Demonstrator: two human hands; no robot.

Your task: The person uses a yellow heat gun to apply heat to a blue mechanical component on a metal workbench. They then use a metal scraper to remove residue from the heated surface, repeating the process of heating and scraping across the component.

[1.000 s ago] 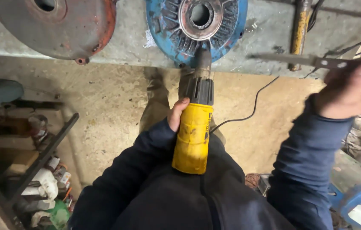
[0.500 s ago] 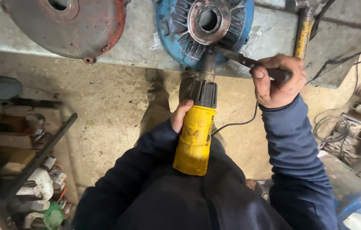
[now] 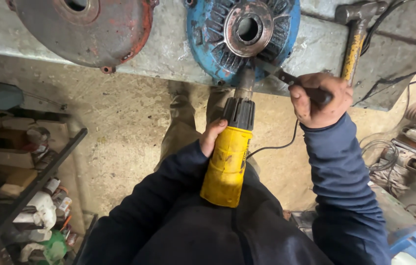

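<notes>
Blue round ribbed metal motor cover (image 3: 240, 37) lies on grey table (image 3: 173, 49). Left hand (image 3: 212, 137) fingers clamped on yellow power tool (image 3: 227, 164), nose at cover's near rim. Right hand (image 3: 320, 98) fingers wrapped on dark-handled blade (image 3: 286, 77), tip beside rusty hub. Step, judged: working hub area; next needs steady blade pressure.

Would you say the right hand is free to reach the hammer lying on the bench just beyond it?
Probably not as things stand: the right hand is closed round a dark-handled tool. The hammer lies close, with nothing between them, but the hand would need to put the tool down first.
</notes>
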